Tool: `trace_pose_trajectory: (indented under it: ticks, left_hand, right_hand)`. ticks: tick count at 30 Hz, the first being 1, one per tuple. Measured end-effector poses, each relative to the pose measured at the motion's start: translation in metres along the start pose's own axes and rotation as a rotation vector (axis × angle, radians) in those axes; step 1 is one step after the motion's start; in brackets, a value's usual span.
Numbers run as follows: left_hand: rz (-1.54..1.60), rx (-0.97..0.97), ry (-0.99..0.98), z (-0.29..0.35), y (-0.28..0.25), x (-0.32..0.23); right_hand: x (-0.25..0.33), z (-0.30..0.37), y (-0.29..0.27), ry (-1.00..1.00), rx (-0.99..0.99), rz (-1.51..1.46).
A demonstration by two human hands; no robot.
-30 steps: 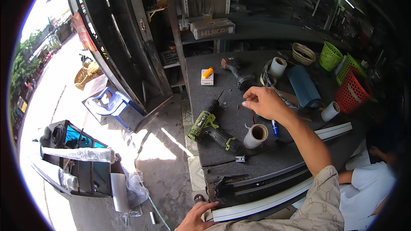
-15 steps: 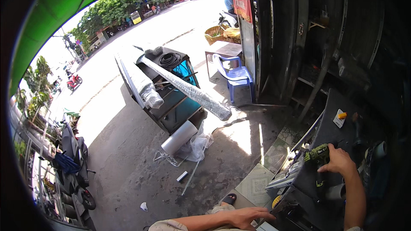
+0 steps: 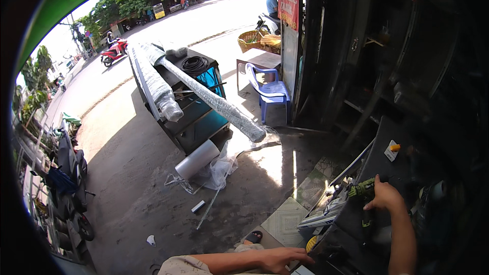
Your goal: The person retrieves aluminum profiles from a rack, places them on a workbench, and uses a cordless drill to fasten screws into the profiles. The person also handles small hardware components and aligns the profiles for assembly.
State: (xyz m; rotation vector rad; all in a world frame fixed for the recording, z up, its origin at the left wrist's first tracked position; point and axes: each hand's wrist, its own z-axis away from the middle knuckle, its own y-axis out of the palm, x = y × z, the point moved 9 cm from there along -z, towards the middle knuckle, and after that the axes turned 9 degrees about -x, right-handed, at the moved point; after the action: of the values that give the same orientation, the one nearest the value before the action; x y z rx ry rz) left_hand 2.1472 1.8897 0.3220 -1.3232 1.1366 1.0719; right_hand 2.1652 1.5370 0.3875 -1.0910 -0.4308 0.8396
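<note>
My right hand (image 3: 387, 196) is closed round the rear of a green cordless drill (image 3: 361, 188), which is over the dark workbench (image 3: 374, 163) at the right. The drill's front points left, toward the bench edge. Low in the view, my left hand (image 3: 280, 260) reaches right with its fingers stretched out toward the bench's near edge. Beside its fingertips is a round yellow thing (image 3: 311, 243). A white piece (image 3: 303, 271) shows just below those fingers; whether they touch it I cannot tell. A white card with an orange-yellow object (image 3: 394, 148) lies farther back on the bench.
A metal cart (image 3: 178, 135) carries long plastic-wrapped bundles (image 3: 214, 99) and a black coil (image 3: 195, 65). By it lie a plastic film roll (image 3: 197, 159) and crumpled plastic (image 3: 221, 168). A blue chair (image 3: 270, 91) stands behind. Motorbikes (image 3: 69, 173) are at left.
The whole view has shifted, so the cart and bench appear farther left. My right hand stays on the drill. The red scooter on the street has come nearer the cart.
</note>
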Motion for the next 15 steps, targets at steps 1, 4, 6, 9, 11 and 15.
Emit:
trace_pose_trajectory:
  ticks: [1,4,6,9,11,15]
  left_hand:
    - [-0.003,0.004,-0.019,-0.001,-0.002,-0.001]
    - [-0.128,0.116,-0.089,0.000,-0.003,-0.003]
    - [-0.057,0.113,-0.020,-0.004,-0.007,-0.013]
    - [-0.122,0.197,-0.117,-0.005,-0.003,-0.005]
    - [-0.148,0.198,-0.115,-0.009,-0.002,-0.004]
    - [-0.214,0.243,-0.292,-0.009,0.001,0.010]
  right_hand:
    - [-0.001,0.001,-0.001,0.020,0.019,-0.073]
    - [-0.002,0.005,-0.005,0.051,0.044,-0.220]
    - [0.001,0.010,-0.013,0.005,-0.035,-0.164]
    - [-0.003,0.018,-0.011,0.052,-0.008,-0.298]
    - [-0.004,0.019,-0.010,0.063,0.012,-0.280]
    - [-0.006,0.017,-0.006,0.108,0.044,-0.268]
